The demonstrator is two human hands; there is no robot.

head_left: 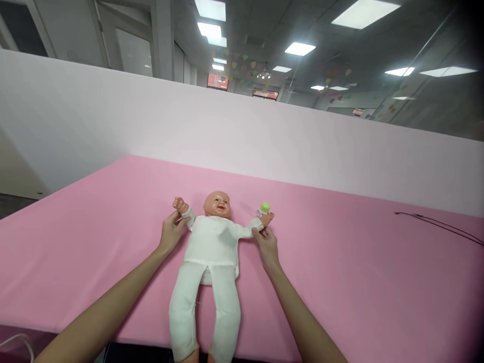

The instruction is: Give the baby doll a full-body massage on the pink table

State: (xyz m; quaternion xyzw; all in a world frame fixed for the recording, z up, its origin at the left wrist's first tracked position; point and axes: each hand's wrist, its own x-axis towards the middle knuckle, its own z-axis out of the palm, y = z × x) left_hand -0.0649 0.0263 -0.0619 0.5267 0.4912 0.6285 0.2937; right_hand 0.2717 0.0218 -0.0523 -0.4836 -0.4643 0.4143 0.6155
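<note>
A baby doll (212, 242) in a white top and white trousers lies on its back, head toward the wall, legs toward me. Its arms are spread out to both sides. My left hand (172, 233) grips the doll's arm on the left near the wrist, fingers closed around the sleeve. On the other side, my right hand (267, 247) pinches the doll's other sleeve just below its hand. Right behind that doll hand is a small bottle with a bright green cap (265, 207), its body partly hidden.
The doll rests on a table with a pink cover (340, 282). A white partition wall (242, 131) runs along the back edge. A thin dark cord (438, 224) lies at the far right. A white cable (18, 339) hangs at the lower left.
</note>
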